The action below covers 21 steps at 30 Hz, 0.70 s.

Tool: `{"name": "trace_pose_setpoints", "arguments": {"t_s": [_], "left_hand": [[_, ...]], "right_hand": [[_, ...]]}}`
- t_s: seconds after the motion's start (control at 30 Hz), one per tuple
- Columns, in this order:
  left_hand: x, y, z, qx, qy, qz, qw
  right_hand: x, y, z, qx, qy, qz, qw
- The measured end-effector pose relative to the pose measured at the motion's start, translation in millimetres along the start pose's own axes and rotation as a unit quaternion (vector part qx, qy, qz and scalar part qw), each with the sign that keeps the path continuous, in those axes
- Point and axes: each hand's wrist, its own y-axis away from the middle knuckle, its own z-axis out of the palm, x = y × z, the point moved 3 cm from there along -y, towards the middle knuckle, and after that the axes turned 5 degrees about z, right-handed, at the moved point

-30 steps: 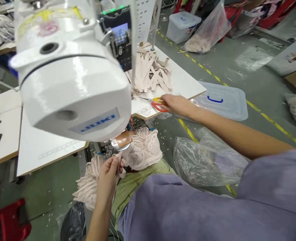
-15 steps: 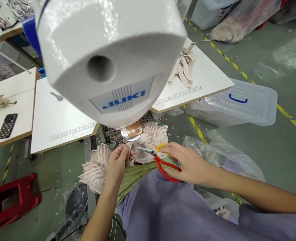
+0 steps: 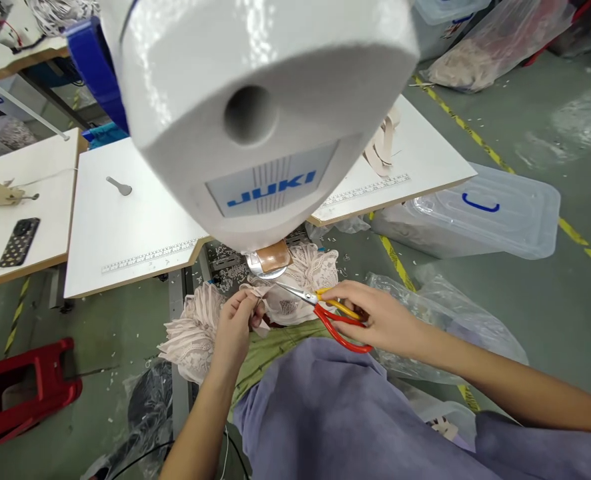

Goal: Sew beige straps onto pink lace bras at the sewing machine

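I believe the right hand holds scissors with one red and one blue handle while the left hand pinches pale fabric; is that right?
Not quite: in the head view, the scissors have a red handle and a yellow handle, not a blue one. The right hand holds them and the left hand pinches pale fabric.

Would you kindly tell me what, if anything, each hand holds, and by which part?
The right hand holds scissors by the red and yellow handles; the left hand pinches pale fabric near the blades.

Scissor handles (image 3: pixel 324 318) are coloured red and yellow | lace garment (image 3: pixel 319 267) is tinted pale pink | sewing machine (image 3: pixel 285 77) is finished in white, lettered in blue | phone case (image 3: pixel 19 243) is spotted gold on black
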Motion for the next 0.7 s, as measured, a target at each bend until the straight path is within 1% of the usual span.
{"name": "trace_pose_setpoints", "arguments": {"t_s": [0.07, 0.2, 0.33, 0.47, 0.53, 0.6, 0.67, 0.7], "left_hand": [[0, -1, -1.3, 0.008, 0.016, 0.004, 1.000], [2, 0, 1.3, 0.011, 0.012, 0.004, 1.000], [7, 0, 2.9, 0.021, -0.022, 0.024, 0.999], [10, -1, 2.3, 0.033, -0.077, 0.039, 0.996], [9, 0, 3.8, 0.037, -0.105, 0.040, 0.993], [8, 0, 6.9, 0.049, -0.127, 0.047, 0.990], [8, -5, 10.7, 0.071, -0.135, 0.075, 0.985], [9, -8, 12.6, 0.085, -0.126, 0.099, 0.983]], "right_hand": [[-2, 3, 1, 0.000, -0.014, 0.005, 1.000], [-12, 1, 11, -0.028, -0.037, -0.004, 0.999], [-19, -11, 18, -0.031, -0.050, -0.007, 0.998], [-16, -24, 21, -0.025, -0.076, 0.000, 0.997], [-13, -25, 18, -0.027, -0.085, -0.010, 0.996], [-9, -23, 11, -0.036, -0.087, -0.034, 0.995], [1, -22, 0, -0.041, -0.084, -0.056, 0.994], [8, -22, -7, -0.031, -0.079, -0.055, 0.995]]}}
